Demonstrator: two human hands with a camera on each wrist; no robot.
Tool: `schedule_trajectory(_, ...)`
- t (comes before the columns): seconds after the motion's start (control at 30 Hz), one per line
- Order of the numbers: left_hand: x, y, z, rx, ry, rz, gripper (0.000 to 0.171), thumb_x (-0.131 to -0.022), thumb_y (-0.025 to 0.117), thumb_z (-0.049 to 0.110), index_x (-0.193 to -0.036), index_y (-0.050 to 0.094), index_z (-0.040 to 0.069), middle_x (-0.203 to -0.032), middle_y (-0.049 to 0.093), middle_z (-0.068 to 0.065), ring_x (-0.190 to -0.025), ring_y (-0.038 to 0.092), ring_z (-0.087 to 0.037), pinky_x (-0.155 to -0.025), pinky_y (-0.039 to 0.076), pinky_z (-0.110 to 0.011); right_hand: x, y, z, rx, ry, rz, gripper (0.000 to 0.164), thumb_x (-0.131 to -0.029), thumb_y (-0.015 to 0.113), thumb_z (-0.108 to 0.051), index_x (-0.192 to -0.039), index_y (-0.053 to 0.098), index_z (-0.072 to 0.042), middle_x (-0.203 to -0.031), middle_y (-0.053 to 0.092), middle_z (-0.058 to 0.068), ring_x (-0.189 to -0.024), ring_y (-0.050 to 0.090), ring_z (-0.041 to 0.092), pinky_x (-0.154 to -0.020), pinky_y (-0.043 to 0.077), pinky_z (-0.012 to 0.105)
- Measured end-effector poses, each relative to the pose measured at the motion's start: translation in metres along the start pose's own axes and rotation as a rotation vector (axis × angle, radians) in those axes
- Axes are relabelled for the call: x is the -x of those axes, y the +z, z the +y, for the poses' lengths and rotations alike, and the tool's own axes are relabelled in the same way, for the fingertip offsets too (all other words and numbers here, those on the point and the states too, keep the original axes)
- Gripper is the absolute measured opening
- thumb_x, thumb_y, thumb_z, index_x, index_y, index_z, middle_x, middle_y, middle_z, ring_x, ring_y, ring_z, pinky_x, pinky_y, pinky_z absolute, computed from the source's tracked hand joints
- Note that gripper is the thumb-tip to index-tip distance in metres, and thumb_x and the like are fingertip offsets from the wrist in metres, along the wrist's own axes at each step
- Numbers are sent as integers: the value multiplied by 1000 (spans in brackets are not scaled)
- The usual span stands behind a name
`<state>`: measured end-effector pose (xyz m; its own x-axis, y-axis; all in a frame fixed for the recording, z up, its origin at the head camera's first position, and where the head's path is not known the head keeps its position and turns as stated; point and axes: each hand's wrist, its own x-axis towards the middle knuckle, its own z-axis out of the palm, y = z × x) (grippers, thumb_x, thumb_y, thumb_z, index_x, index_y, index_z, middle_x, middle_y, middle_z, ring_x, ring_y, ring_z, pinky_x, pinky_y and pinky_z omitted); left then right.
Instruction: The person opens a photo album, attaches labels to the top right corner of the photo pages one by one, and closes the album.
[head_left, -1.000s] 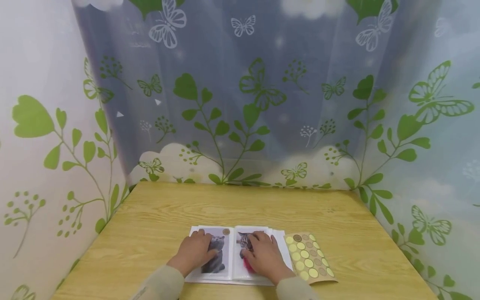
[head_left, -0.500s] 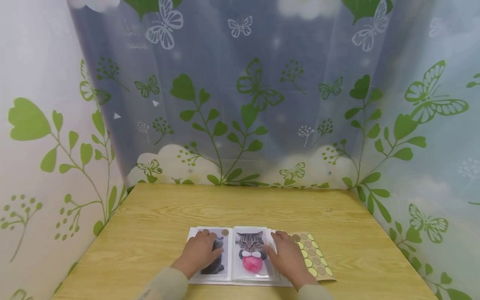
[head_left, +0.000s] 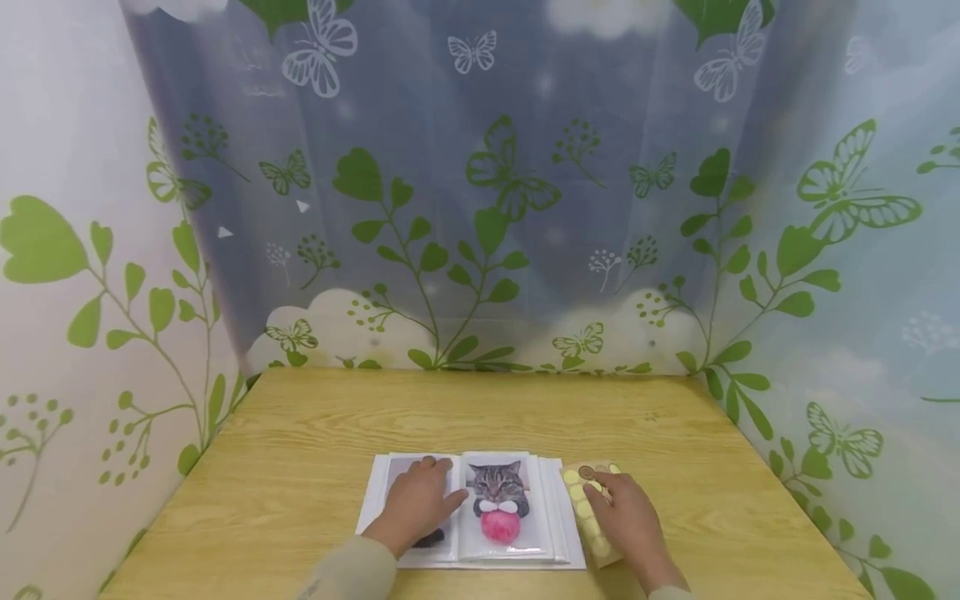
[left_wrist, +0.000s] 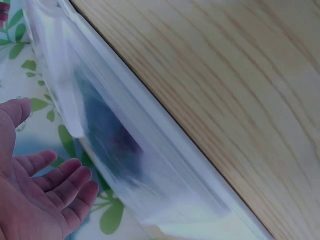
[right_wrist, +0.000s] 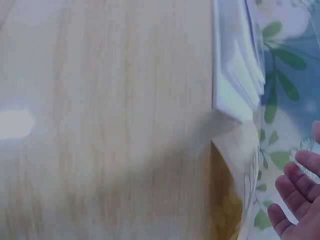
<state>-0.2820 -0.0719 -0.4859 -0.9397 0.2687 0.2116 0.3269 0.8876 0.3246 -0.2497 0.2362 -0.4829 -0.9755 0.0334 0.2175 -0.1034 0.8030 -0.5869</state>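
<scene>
A photo album (head_left: 568, 533) lies open on the table, its right page showing a tabby cat photo (head_left: 498, 483) with a pink pompom. My left hand (head_left: 422, 500) rests over the left page and covers most of a grey cat photo (head_left: 429, 538). In the left wrist view its fingers (left_wrist: 70, 187) are spread and loosely bent. To the album's right lies a brown sheet of round yellow stickers (head_left: 600, 546), one of them a dark round sticker (head_left: 586, 472). My right hand (head_left: 630, 512) is over this sheet, fingertips close to the dark sticker, fingers loosely extended.
The wooden table (head_left: 465, 408) extends behind the album and to both sides. A curtain (head_left: 420, 250) with leaf and butterfly prints hangs behind and beside it. In the right wrist view the sticker sheet (right_wrist: 240, 155) curls up near the album's corner (right_wrist: 230, 100).
My right hand has left the album's right page and moved right onto the sticker sheet, uncovering the tabby photo. My left hand has shifted slightly right over the left page.
</scene>
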Motion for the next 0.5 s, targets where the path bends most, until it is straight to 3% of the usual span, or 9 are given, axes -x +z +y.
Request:
schedule_trajectory(0.2,-3,3,15,53,6,-5,59,-90,70,41,-126,60,-5,-122,60,-27,-113,57,-44,-92,48,-59,0,-20,20,15,138,-50,46,-102,52,-26,-132,56,9,-126,56,30,-111,58,46,-89,49,59)
schedule_trajectory(0.37,-6,5,28,89,-8,-57,65,-92,66,45,-133,56,-4,-130,56,-28,-121,52,-46,-98,41,-66,-2,-31,34,12,177,-69,49,-103,48,-27,-134,51,12,-132,52,34,-114,56,49,-91,48,60)
schedule_trajectory(0.5,-10,6,42,124,-5,-93,66,-93,65,45,-135,54,-5,-135,52,-30,-125,49,-49,-101,41,-64,-2,-36,43,4,201,-103,55,-104,46,-31,-135,48,14,-135,49,36,-118,53,52,-94,46,62)
